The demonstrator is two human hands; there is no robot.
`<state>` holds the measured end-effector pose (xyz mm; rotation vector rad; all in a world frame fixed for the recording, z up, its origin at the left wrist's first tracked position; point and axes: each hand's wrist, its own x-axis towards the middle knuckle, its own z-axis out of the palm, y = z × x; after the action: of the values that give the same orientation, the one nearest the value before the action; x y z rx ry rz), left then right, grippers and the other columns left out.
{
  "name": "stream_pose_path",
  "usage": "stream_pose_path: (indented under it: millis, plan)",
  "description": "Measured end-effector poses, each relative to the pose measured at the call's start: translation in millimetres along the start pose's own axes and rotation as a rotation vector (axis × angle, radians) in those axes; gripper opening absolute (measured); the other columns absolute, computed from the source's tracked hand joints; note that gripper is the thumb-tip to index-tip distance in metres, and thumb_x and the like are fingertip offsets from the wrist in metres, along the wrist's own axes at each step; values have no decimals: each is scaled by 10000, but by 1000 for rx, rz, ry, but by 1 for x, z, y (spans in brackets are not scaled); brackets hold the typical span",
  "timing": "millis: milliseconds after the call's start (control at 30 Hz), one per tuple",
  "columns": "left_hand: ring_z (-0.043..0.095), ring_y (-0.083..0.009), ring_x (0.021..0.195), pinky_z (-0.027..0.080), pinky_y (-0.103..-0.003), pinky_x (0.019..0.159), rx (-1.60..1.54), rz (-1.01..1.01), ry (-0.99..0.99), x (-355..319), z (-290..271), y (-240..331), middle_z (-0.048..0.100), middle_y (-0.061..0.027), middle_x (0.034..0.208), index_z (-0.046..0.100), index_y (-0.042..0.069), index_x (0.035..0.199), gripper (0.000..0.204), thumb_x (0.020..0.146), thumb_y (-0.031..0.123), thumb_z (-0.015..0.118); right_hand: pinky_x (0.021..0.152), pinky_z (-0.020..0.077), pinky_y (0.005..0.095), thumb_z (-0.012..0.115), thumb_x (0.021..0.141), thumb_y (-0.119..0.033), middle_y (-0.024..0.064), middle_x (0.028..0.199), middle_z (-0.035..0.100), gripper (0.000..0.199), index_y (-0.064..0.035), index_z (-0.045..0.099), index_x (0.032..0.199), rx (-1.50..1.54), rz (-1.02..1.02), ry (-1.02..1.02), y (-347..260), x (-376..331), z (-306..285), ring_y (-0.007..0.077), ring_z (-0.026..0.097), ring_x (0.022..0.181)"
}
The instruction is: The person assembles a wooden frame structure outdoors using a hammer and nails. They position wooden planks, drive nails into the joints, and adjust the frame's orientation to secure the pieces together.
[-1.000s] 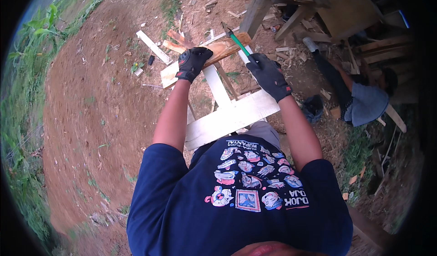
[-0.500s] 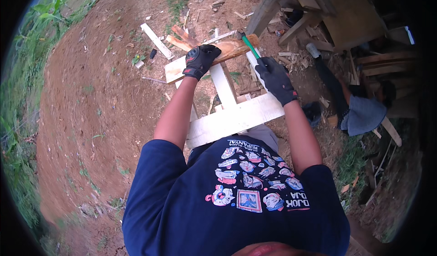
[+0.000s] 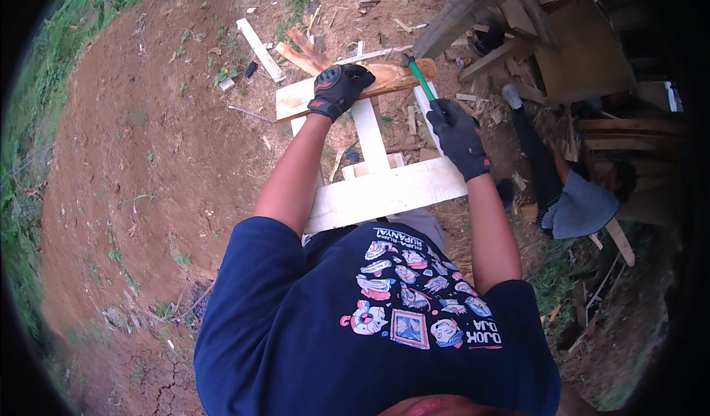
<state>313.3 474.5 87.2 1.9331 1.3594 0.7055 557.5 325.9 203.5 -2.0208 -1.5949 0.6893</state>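
Note:
My left hand (image 3: 342, 90), in a black glove, is closed over the far wooden plank (image 3: 296, 99), its fingertips hidden from above. That plank is pale at its left end and orange-brown with bark-like edging at its right. In my right hand (image 3: 458, 141), also gloved in black, is a hammer (image 3: 418, 77) with a green handle. Its dark head is at the far plank's right end; whether it touches the wood I cannot tell. Nearer me, a wide pale board (image 3: 384, 194) lies across the frame. A pale middle slat (image 3: 370, 136) and a right side rail (image 3: 427, 116) run between the two.
Offcuts (image 3: 259, 50) and wood chips litter the brown soil beyond the frame. Thick timber beams (image 3: 473, 13) stand at the far right. A person in a grey top (image 3: 584, 203) sits to the right among stacked boards (image 3: 632, 127). Green plants (image 3: 92, 5) grow at the far left.
The whole view has shifted slightly. Both hands, the hammer and the wooden frame keep nearly the same places relative to each other; the hammer head still sits at the plank's right end.

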Motion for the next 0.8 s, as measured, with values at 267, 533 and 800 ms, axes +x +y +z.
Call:
stream_pose_path:
  millis: [267, 533, 800]
  plan:
    - [770, -274, 960, 571, -399, 888, 3, -21, -6, 0, -2, 1, 816, -69, 1062, 836, 202, 1141, 375, 969, 497, 681, 914, 548, 454, 593, 1047, -421, 172, 1118, 754, 434, -80, 687, 1297, -137, -65, -75, -17, 9, -4, 354, 724, 1040]
    - [770, -278, 939, 572, -402, 868, -9, -79, -19, -3, -3, 8, 812, -88, 1031, 832, 200, 1162, 391, 970, 508, 687, 896, 542, 522, 502, 1098, -388, 206, 1133, 723, 403, -86, 683, 1295, -431, -244, -99, -67, 6, -5, 435, 687, 1030]
    - [769, -290, 925, 575, -413, 847, -18, -34, 24, -3, 2, 1, 810, -97, 1009, 837, 198, 1149, 390, 957, 510, 703, 898, 544, 536, 480, 1108, -388, 214, 1137, 722, 405, -84, 686, 1277, -314, -272, -91, -67, 2, 1, 443, 682, 1047]
